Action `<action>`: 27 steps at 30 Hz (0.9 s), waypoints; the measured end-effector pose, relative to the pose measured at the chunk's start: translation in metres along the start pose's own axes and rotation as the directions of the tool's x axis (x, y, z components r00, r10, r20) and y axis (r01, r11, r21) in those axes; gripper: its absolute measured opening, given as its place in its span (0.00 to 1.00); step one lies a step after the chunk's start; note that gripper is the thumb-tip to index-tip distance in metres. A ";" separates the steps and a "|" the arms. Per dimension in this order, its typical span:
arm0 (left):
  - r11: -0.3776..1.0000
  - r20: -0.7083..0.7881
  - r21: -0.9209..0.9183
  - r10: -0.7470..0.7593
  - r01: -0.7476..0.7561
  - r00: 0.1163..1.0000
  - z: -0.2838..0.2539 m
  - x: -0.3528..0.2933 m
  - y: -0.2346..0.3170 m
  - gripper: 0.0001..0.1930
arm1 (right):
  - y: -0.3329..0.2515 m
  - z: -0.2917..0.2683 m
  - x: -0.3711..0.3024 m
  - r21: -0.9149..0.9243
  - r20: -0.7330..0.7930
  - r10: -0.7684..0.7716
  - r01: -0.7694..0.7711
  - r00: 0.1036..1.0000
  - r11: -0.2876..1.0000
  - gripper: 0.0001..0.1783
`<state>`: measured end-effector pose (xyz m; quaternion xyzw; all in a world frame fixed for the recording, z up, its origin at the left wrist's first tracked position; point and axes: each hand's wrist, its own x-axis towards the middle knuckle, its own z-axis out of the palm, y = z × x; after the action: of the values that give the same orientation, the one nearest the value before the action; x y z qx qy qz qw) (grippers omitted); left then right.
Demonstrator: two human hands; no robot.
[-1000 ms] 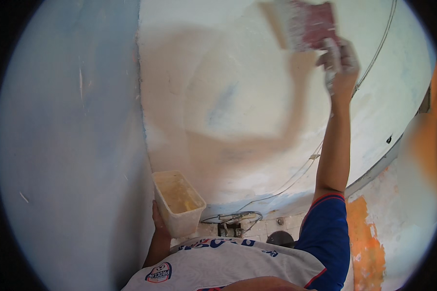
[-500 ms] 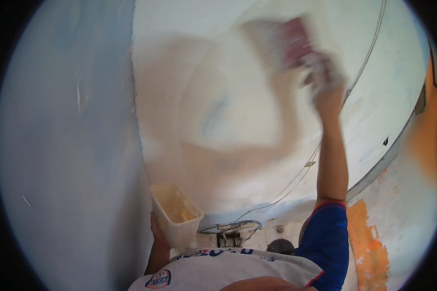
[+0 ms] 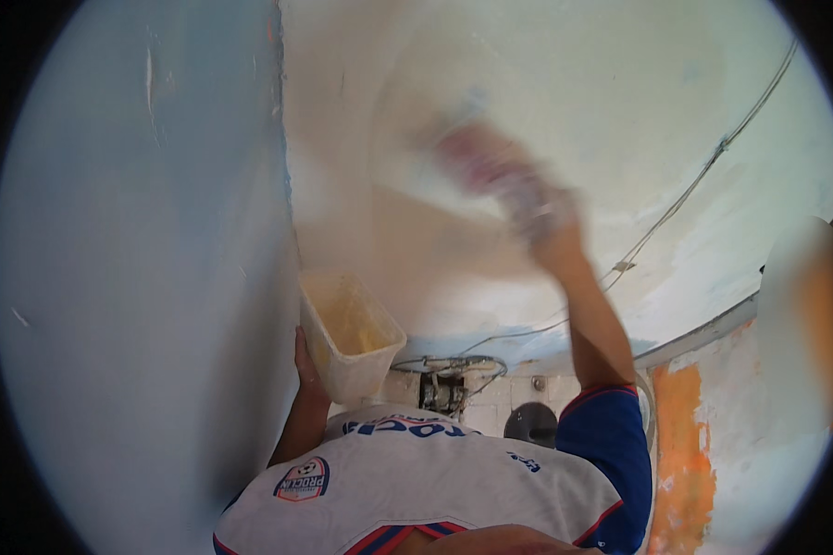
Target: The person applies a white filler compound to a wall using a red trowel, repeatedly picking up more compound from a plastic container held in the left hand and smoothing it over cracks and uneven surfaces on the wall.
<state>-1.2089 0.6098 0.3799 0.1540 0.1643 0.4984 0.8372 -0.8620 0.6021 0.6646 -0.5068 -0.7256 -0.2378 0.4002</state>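
My right hand (image 3: 534, 208), smeared by motion, is closed on a wide brush (image 3: 477, 159) with a dark red body. The brush is at the white wall (image 3: 602, 111); blur hides whether its tip touches. A pale rectangular plastic tub (image 3: 352, 338) is held in my left hand (image 3: 312, 365), which grips its left side low down. The tub is tilted with its mouth toward the wall, and some yellowish stuff shows inside. Most of my left fingers are hidden behind the tub.
A blue-grey wall (image 3: 139, 277) meets the white wall in a corner at left. A thin cable (image 3: 680, 199) runs down the white wall to a tangle of wires (image 3: 472, 363) near an open socket box (image 3: 441, 392). An orange patch (image 3: 683, 462) marks the wall at lower right.
My right hand has swept the brush down and to the left across the white wall. The view has shifted; the tub stays in my left hand.
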 end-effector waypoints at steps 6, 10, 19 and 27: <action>0.999 0.070 -0.036 -0.016 0.019 0.997 -0.048 0.041 -0.014 0.38 | 0.045 0.098 -0.023 -0.175 -0.081 -0.166 0.150 0.983 0.973 0.18; 0.999 -0.048 -0.036 -0.030 0.029 0.998 -0.069 0.036 -0.026 0.38 | 0.068 -0.002 0.022 -0.399 -0.428 -0.106 -0.083 0.898 0.913 0.12; 1.000 -0.006 -0.021 0.010 -0.010 1.000 -0.023 0.062 -0.061 0.37 | 0.113 0.078 -0.131 -0.298 0.262 -0.045 0.125 0.964 0.946 0.16; 1.000 -0.077 0.019 -0.019 0.021 0.997 -0.036 0.079 -0.074 0.38 | 0.141 -0.027 -0.060 -0.046 -0.396 0.278 -0.322 0.875 0.946 0.09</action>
<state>-1.1309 0.6493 0.3063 0.1413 0.2027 0.4939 0.8337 -0.7124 0.6015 0.6221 -0.5782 -0.5313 -0.3072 0.5377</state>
